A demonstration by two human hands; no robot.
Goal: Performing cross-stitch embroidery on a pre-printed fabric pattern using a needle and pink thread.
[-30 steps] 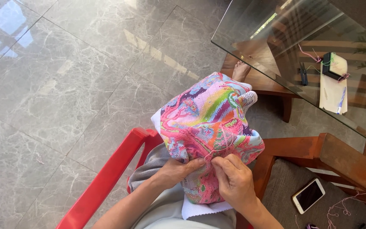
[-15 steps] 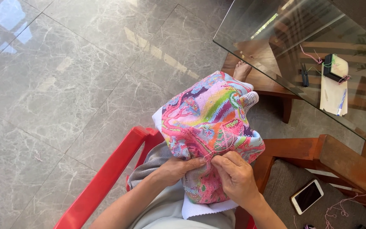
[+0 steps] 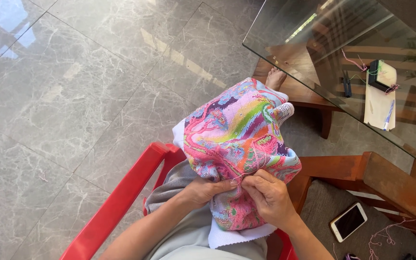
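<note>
A large cross-stitch cloth [image 3: 234, 139], covered in bright pink, green and blue stitching, is bunched over my lap. My left hand [image 3: 203, 188] grips its lower fold from the left, thumb on top. My right hand [image 3: 268, 197] pinches the cloth just beside it, fingers closed at a spot where a pink thread [image 3: 256, 161] runs up over the fabric. I cannot make out a needle. The two hands nearly touch. The cloth's white unstitched edge [image 3: 232, 238] hangs below my hands.
I sit on a red plastic chair [image 3: 121, 202] over grey marble floor. A glass table [image 3: 343, 53] at upper right holds a paper sheet with a pen [image 3: 379, 106], a dark thread box [image 3: 381, 76] and a small dark tool [image 3: 346, 85]. A phone [image 3: 348, 221] lies on a wooden seat's cushion.
Both hands have stayed on the same fold of the cloth with only slight finger shifts. The view has barely moved.
</note>
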